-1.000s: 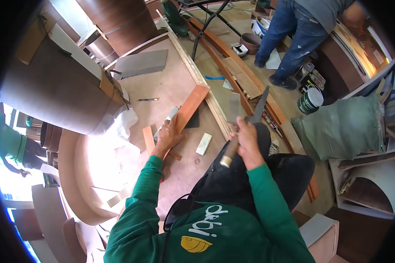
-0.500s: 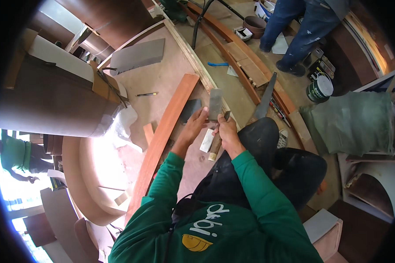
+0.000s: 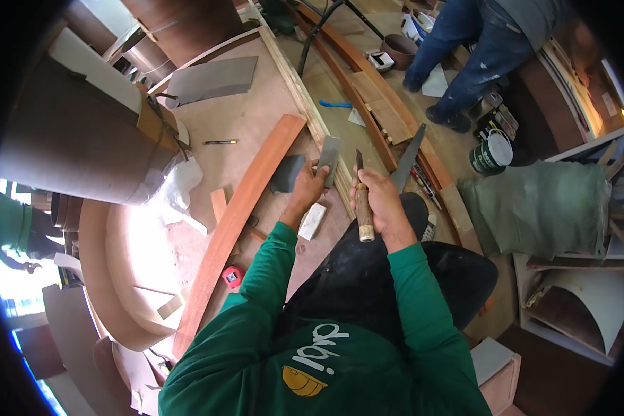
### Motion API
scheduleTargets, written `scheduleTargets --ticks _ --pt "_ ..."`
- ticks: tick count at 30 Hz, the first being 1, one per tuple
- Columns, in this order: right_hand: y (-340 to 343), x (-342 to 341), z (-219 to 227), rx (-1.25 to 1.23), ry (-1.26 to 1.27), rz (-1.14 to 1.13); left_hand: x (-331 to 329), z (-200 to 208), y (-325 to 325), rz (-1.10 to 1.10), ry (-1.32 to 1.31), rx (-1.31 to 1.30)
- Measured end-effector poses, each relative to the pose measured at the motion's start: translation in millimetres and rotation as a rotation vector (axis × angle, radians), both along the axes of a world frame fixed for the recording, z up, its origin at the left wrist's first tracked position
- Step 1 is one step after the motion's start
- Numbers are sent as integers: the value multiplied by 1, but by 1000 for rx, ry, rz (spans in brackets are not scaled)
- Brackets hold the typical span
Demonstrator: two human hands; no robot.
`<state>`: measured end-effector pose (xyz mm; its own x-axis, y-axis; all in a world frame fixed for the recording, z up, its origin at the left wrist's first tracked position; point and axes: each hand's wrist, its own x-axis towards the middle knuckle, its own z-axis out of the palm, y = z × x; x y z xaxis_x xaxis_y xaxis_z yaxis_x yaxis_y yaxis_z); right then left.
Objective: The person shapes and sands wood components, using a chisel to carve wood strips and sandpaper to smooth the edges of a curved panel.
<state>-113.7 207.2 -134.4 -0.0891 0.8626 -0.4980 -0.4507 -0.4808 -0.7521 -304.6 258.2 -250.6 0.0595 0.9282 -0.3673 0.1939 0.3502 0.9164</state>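
My left hand point(image 3: 309, 188) grips the lower end of a flat grey rectangular block point(image 3: 330, 154) that looks like a sharpening stone, its far end pointing away from me. In my right hand point(image 3: 383, 202), fingers wrap the wooden handle of a chisel point(image 3: 365, 220); its dark narrow blade points away from me, apart from the stone. A white block point(image 3: 313, 221) lies on the board just below my left hand. Beside that hand, a dark grey sheet point(image 3: 286, 174) rests partly against a long reddish wooden strip point(image 3: 241, 222).
A red tape measure point(image 3: 233, 277) lies by the strip, and a pencil point(image 3: 220, 142) farther off. Right of my hands stands a handsaw point(image 3: 410, 157) blade, near long curved timbers point(image 3: 385, 118). Another person's legs point(image 3: 445, 52) are at the far right, near a paint bucket point(image 3: 492, 152).
My right hand has drawn the chisel away from the stone, to the right, and its blade now shows more fully. The stone has shifted slightly left. The red tape measure has come into fuller view.
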Motion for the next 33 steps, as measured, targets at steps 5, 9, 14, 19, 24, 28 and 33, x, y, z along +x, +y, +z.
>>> scheduleTargets --ticks 5,9,14,19,24,28,33 --pt "19 -8 -19 64 -115 15 18 -9 -9 84 311 256" --pt "42 -18 -19 263 -435 80 22 5 -7 9 396 376" --pt "75 0 -48 567 -1061 394 20 5 -2 2 407 364" --pt "69 -3 -80 449 -969 234 26 8 -4 17 406 335" --pt "64 0 -72 283 -790 347 18 7 -8 -1 410 345" --pt "66 4 -80 344 -882 263 20 10 -8 15 186 276" --pt "61 0 -77 565 -1025 343 15 -6 -9 82 147 343"
